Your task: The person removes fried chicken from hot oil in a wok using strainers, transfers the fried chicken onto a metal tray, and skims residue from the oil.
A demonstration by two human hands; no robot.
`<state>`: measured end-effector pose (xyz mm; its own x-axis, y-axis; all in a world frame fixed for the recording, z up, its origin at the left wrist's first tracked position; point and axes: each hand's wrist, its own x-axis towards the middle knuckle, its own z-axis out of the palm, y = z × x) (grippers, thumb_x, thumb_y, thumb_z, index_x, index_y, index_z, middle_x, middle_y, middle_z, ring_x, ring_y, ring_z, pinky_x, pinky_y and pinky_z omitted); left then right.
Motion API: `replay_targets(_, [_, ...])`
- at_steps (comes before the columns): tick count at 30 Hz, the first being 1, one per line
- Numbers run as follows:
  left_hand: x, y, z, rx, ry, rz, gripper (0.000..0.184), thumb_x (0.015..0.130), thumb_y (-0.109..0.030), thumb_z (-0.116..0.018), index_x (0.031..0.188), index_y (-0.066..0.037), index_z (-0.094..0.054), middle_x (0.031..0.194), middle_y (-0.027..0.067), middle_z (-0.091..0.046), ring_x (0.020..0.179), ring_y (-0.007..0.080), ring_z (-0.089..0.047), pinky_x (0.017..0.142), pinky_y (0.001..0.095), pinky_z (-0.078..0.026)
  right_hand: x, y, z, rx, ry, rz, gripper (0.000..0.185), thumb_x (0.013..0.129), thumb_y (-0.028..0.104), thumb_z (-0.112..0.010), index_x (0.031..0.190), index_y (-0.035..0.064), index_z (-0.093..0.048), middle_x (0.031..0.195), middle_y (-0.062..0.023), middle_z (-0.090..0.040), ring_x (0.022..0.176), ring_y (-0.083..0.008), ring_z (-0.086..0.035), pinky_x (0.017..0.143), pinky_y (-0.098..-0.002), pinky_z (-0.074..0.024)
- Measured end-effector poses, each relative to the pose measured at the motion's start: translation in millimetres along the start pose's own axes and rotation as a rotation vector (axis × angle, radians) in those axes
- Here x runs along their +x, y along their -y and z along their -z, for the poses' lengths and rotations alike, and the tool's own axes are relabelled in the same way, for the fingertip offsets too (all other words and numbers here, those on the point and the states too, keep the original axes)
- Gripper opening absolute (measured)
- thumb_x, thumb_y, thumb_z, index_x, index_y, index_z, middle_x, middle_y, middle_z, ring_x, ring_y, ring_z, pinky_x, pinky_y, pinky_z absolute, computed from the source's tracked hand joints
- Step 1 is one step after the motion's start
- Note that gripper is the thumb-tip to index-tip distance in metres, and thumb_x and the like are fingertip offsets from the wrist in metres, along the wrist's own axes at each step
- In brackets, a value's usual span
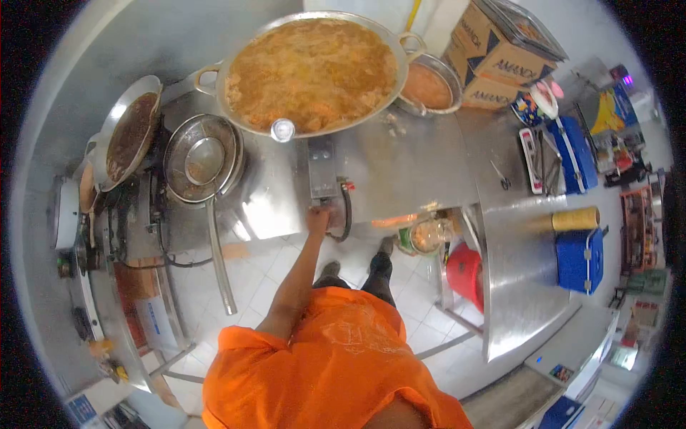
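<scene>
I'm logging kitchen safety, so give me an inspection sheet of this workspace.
Surface: shiny stainless-steel counter; pale marks near the pan, residue or glare unclear.
Job's things: wide round metal pan holding frothy brown liquid, round silver-rimmed dial at its near rim; grey rectangular metal box in front.
Clutter: black-handled metal scissors, long-handled round metal strainer, stacked brown cardboard boxes.
Hands: left hand at the metal box's near end, grip unclear; right hand out of view.
Cables: black curved hose beside the left hand.
Surroundings: white tiled floor; round red bucket at right.
</scene>
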<state>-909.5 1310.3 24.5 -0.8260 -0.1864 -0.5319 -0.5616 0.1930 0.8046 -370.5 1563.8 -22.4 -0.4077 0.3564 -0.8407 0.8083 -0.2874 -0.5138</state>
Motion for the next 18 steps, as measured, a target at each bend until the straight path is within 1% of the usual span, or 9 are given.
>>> replay_targets(5, [-23.9,-21.2,-8.5,0.174,-0.367,-0.199,0.031,0.072,-0.031,-0.077,0.074,-0.005,-0.06,0.066,0.0074,-0.062,0.059,0.0162,-0.058,0.056,0.0344,-0.048,105.0,94.8,93.3,0.236,0.144,0.126,0.045,0.096,0.044,-0.045,0.121,0.0093,-0.057,0.089,-0.0103,-0.068,0.064,-0.0207,-0.064,0.053,-0.0309,-0.0508])
replay_targets(7, [-41.9,-36.4,-16.0,-0.126,-0.289,-0.201,0.032,0.07,-0.03,-0.078,0.076,-0.004,-0.061,0.069,0.0112,-0.064,0.065,0.0236,-0.062,0.064,0.0375,-0.049,157.4,146.9,139.5,0.49,0.365,0.204,0.045,0.096,0.044,-0.045,0.122,0.0092,-0.057,0.089,-0.0105,-0.068,0.064,-0.0212,-0.064,0.053,-0.0312,-0.051])
replay_targets(8, [-26.8,-17.0,-20.4,-0.106,-0.333,-0.218,0.032,0.069,-0.03,-0.077,0.077,-0.004,-0.061,0.069,0.0123,-0.065,0.067,0.0253,-0.063,0.065,0.0381,-0.049,158.6,201.4,143.8,0.241,0.096,0.23,0.053,0.094,0.051,-0.044,0.123,0.0086,-0.055,0.094,-0.0124,-0.068,0.072,-0.0251,-0.065,0.058,-0.0348,-0.0533])
replay_targets(9, [-21.1,-4.6,-21.9,-0.081,-0.381,-0.232,0.033,0.069,-0.03,-0.077,0.078,-0.003,-0.061,0.07,0.0133,-0.065,0.068,0.027,-0.064,0.067,0.0387,-0.05,195.5,222.7,170.6,0.527,0.327,0.238,0.057,0.094,0.054,-0.039,0.125,0.0093,-0.053,0.101,-0.0132,-0.067,0.08,-0.0258,-0.065,0.061,-0.0361,-0.0536])
replay_targets(10, [-38.6,-27.7,-21.5,0.139,-0.489,-0.216,0.036,0.068,-0.034,-0.077,0.079,-0.002,-0.062,0.073,0.0158,-0.066,0.072,0.0318,-0.065,0.068,0.0404,-0.05,202.9,252.6,178.9,0.4,0.252,0.33,0.059,0.094,0.058,-0.036,0.127,0.0121,-0.053,0.105,-0.0121,-0.065,0.084,-0.0249,-0.065,0.062,-0.0366,-0.0529])
replay_targets(11, [-47.7,-37.7,-21.4,0.181,-0.533,-0.217,0.037,0.068,-0.035,-0.077,0.081,-0.003,-0.062,0.074,0.0158,-0.066,0.073,0.032,-0.066,0.069,0.0404,-0.05,213.5,280.4,186.9,0.488,0.25,0.304,0.048,0.096,0.044,-0.04,0.127,0.0094,-0.053,0.11,-0.0135,-0.064,0.091,-0.0288,-0.064,0.067,-0.0445,-0.0546])
replay_targets(13, [-60.5,-55.0,-28.6,0.267,-0.594,-0.235,0.039,0.067,-0.037,-0.077,0.083,-0.003,-0.063,0.077,0.0158,-0.067,0.076,0.0323,-0.067,0.07,0.0405,-0.051,275.2,305.6,213.8,0.746,0.854,0.168,0.042,0.098,0.04,-0.041,0.121,0.0087,-0.055,0.099,-0.0119,-0.064,0.079,-0.0271,-0.064,0.062,-0.0417,-0.0536])
replay_targets(16, [-67.5,-55.7,-36.6,0.227,-0.571,-0.203,0.04,0.068,-0.038,-0.076,0.092,-0.008,-0.065,0.083,0.0123,-0.07,0.079,0.0327,-0.067,0.068,0.0425,-0.052,255.5,331.8,196.9,0.147,0.281,0.371,0.031,0.097,0.033,-0.047,0.108,0.0074,-0.061,0.084,-0.0075,-0.063,0.068,-0.0195,-0.06,0.057,-0.035,-0.0501])
replay_targets(18, [-57.8,-38.3,-44.3,0.13,-0.607,-0.351,0.034,0.071,-0.036,-0.074,0.089,-0.009,-0.064,0.075,0.009,-0.068,0.068,0.0216,-0.067,0.062,0.0366,-0.052,234.8,364.5,179.5,-0.09,0.158,0.5,0.029,0.094,0.032,-0.056,0.101,0.0054,-0.064,0.084,-0.0076,-0.066,0.069,-0.0179,-0.063,0.061,-0.0347,-0.0512])
